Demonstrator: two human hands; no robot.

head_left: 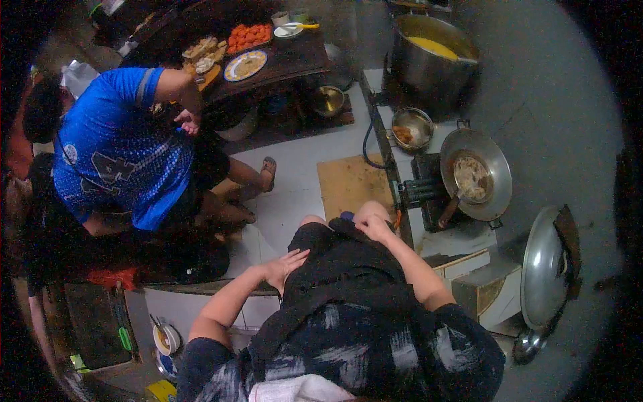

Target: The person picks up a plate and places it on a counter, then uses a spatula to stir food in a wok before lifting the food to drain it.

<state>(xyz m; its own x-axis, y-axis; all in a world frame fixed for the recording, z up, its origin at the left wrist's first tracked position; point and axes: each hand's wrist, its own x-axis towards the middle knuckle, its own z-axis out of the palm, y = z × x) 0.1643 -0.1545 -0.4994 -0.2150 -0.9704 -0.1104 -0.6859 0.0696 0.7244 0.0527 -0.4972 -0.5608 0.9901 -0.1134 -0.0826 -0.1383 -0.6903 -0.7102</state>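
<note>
My left hand (pixel 287 269) lies flat on my left thigh, over the black apron or shorts (pixel 348 264); its fingers are stretched out and it holds nothing. Near my right knee, my right hand (pixel 372 225) is closed, its fingers curled at the edge of the black cloth and partly hidden. To the right of it, a wok (pixel 499 171) sits on a gas stove (pixel 429 221). Inside the wok are a light-coloured food or liquid and a ladle (pixel 450 211) with a dark handle.
A large pot (pixel 429 84) with yellow contents and a strainer bowl (pixel 412 128) stand beyond the wok. A metal lid (pixel 544 268) leans at right. At left, a person in a blue shirt (pixel 127 147) sits by a dark table (pixel 295 63) holding a plate (pixel 246 65) and red food (pixel 249 37).
</note>
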